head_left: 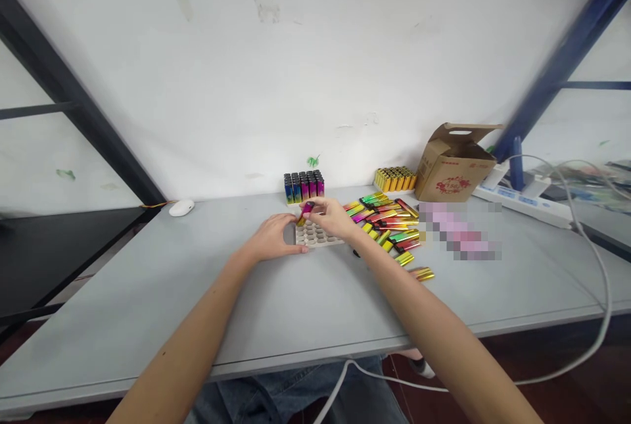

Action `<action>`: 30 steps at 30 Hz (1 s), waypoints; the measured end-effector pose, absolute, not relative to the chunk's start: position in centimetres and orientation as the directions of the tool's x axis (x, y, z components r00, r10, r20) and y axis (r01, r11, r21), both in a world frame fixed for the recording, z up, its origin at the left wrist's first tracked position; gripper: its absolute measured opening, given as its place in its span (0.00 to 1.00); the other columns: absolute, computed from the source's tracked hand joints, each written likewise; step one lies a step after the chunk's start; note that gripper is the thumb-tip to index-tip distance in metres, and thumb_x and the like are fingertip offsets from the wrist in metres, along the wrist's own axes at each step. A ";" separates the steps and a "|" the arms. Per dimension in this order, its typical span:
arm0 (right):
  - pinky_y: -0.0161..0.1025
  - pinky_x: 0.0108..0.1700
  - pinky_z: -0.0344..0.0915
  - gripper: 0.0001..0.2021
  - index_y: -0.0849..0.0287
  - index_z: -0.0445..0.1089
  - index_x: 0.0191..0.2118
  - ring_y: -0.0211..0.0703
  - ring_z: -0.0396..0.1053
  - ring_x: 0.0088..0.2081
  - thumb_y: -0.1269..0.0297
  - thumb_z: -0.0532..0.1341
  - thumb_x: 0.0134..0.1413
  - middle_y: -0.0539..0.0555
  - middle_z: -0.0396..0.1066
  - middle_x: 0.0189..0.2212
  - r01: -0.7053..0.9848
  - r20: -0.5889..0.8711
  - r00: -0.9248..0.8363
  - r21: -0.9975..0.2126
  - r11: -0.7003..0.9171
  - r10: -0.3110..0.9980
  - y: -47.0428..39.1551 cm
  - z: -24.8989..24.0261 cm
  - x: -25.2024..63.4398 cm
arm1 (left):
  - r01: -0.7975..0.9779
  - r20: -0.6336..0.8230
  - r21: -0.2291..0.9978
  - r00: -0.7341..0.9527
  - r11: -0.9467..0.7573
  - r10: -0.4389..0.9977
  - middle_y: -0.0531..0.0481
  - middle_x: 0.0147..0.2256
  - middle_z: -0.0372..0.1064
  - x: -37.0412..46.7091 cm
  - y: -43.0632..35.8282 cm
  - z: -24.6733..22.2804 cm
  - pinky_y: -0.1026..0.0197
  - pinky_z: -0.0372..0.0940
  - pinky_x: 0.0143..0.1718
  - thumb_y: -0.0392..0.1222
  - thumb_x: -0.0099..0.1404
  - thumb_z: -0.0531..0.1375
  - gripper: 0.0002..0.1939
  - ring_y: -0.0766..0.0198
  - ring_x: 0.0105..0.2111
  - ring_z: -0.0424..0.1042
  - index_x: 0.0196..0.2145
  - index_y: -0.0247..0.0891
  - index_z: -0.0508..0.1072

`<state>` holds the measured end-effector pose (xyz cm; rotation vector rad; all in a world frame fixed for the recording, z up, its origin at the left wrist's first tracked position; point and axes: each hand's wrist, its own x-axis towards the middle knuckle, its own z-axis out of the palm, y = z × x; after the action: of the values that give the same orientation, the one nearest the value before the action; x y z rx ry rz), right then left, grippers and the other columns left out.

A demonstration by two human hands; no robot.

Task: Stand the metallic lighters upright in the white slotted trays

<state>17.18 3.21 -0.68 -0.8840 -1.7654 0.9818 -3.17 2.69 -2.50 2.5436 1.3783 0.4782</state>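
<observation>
A white tray (315, 236) with rows of holes lies on the grey table in front of me. My left hand (273, 238) spans its left end, thumb at the near corner and fingers at the far corner, holding it. In my right hand (329, 216), pinched and tilted over the tray's far left part, is a lighter (305, 211) with a purple-to-yellow metallic body and dark top. Right of the tray, partly hidden by my right forearm, lies a loose pile of shiny coloured lighters (394, 221).
Behind the tray stands a block of upright blue and purple lighters (304, 188), and further right a tray of yellow ones (396, 179). An open cardboard box (451, 171), a power strip (527, 204) and a white cable (599, 266) are at the right. A white rounded device (181, 208) sits at the left.
</observation>
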 end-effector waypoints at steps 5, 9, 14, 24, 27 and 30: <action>0.38 0.40 0.67 0.11 0.61 0.73 0.43 0.42 0.73 0.37 0.73 0.60 0.53 0.55 0.77 0.37 0.309 0.417 -0.317 -0.804 0.509 0.852 3.9 -1.5 16.4 | 0.770 0.199 0.349 0.496 -0.534 0.845 0.41 0.53 0.68 -3.1 3.0 -2.8 0.45 0.61 0.55 0.72 0.47 0.63 0.43 0.41 0.56 0.64 0.52 0.39 0.68; 0.40 0.42 0.67 0.14 0.61 0.71 0.48 0.44 0.73 0.38 0.74 0.58 0.55 0.57 0.76 0.40 0.428 0.455 -0.331 -0.709 0.561 0.827 4.1 -2.0 16.2 | 0.760 0.212 0.365 0.494 -0.537 0.843 0.42 0.52 0.69 -3.0 3.1 -2.9 0.45 0.61 0.55 0.71 0.47 0.63 0.42 0.42 0.55 0.65 0.51 0.40 0.69; 0.45 0.48 0.66 0.22 0.59 0.63 0.59 0.51 0.72 0.45 0.70 0.58 0.58 0.60 0.75 0.45 0.618 0.423 -0.266 -0.615 0.490 0.866 3.3 -2.1 14.7 | 0.746 0.221 0.379 0.502 -0.548 0.836 0.42 0.50 0.70 -2.9 3.0 -2.7 0.45 0.61 0.55 0.70 0.47 0.64 0.38 0.42 0.54 0.66 0.49 0.41 0.71; 0.42 0.53 0.64 0.14 0.63 0.72 0.47 0.47 0.71 0.50 0.71 0.59 0.55 0.60 0.74 0.48 0.673 0.342 -0.378 -0.536 0.509 0.860 4.6 1.1 23.3 | 0.774 0.203 0.368 0.473 -0.515 0.857 0.42 0.54 0.68 -3.1 2.9 -2.6 0.47 0.61 0.56 0.71 0.47 0.63 0.43 0.42 0.57 0.64 0.53 0.40 0.69; 0.41 0.46 0.67 0.10 0.59 0.75 0.40 0.46 0.73 0.43 0.72 0.59 0.53 0.55 0.77 0.41 0.710 0.292 -0.388 -0.511 0.485 0.874 4.4 1.9 27.4 | 0.789 0.191 0.368 0.454 -0.492 0.871 0.41 0.55 0.67 -3.0 2.8 -2.5 0.46 0.60 0.57 0.71 0.47 0.63 0.44 0.42 0.57 0.63 0.54 0.39 0.68; 0.41 0.45 0.66 0.11 0.57 0.77 0.36 0.47 0.73 0.41 0.74 0.60 0.48 0.54 0.78 0.39 0.771 0.282 -0.335 -0.466 0.434 0.899 3.8 1.8 29.4 | 0.792 0.184 0.373 0.448 -0.484 0.875 0.41 0.56 0.66 -2.9 2.8 -2.5 0.46 0.60 0.57 0.71 0.49 0.62 0.44 0.42 0.58 0.63 0.55 0.39 0.67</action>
<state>29.44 3.81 1.85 -1.4048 -2.1930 0.3406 -2.94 2.78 -2.47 2.4676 1.4471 0.5203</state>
